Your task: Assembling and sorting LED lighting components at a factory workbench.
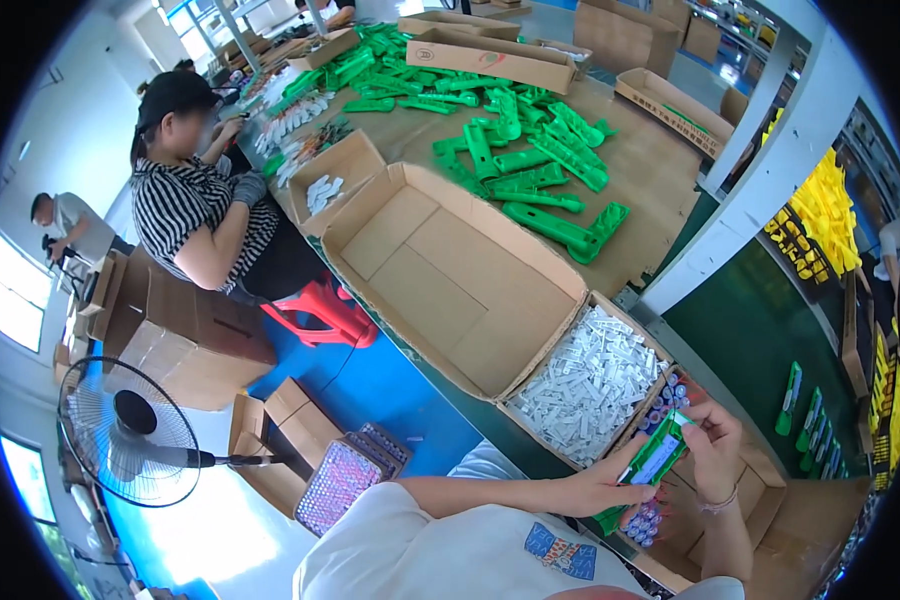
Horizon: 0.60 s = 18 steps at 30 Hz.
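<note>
**Two hands on one green part, above the parts boxes**

Two hands meet at about 4 o'clock in the head view. The left hand [610,482] is closed around the lower half of a green plastic housing [648,468], fingers wrapped from below. The right hand [712,448] pinches the upper end of the same housing at 1 o'clock from the left hand. A pale insert shows in the open face of the housing; whether it is fully seated cannot be told.

Directly at 11 o'clock from the hands stands a cardboard box of white plastic pieces [590,385], touching a larger open carton [440,280]. Beneath the hands lie small blue and red cylinders [660,400].

Risk assessment:
- The housing is held over the cylinders. A slackened grip would likely drop it among them.
- Uneven thumb pressure on the insert could tilt it and jam it.
- The left forearm passes near the white-piece box edge; a sweep could spill pieces.

More green housings [530,170] lie on the table at 12 o'clock, beside a seated co-worker [195,200].
</note>
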Available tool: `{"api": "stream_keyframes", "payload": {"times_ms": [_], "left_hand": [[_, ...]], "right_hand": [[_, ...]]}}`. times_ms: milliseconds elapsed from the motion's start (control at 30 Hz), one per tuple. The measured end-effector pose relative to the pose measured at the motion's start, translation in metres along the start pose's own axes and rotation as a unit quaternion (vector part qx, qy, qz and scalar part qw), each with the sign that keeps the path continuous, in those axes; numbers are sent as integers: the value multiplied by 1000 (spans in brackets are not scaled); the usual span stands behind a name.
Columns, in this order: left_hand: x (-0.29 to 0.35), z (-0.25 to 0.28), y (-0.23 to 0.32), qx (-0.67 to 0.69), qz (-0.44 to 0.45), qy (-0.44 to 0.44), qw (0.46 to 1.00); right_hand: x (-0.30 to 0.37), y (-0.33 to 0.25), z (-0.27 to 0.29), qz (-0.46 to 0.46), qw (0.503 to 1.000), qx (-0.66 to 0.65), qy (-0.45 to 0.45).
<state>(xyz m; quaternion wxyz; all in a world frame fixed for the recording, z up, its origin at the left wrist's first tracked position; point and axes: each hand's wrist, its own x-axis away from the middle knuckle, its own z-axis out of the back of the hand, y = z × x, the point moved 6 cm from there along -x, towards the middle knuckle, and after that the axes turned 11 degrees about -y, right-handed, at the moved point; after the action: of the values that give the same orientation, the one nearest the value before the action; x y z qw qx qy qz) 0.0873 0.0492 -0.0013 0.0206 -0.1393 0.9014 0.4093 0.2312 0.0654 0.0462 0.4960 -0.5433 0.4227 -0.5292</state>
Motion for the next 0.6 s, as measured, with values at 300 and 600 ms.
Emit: {"api": "stream_keyframes", "payload": {"times_ms": [300, 600], "left_hand": [[15, 15, 31, -138, -68, 69, 986], [130, 28, 48, -230, -156, 372, 886]], "right_hand": [[-71, 68, 393, 163, 749, 540, 348], [-124, 140, 484, -114, 623, 721, 281]]}}
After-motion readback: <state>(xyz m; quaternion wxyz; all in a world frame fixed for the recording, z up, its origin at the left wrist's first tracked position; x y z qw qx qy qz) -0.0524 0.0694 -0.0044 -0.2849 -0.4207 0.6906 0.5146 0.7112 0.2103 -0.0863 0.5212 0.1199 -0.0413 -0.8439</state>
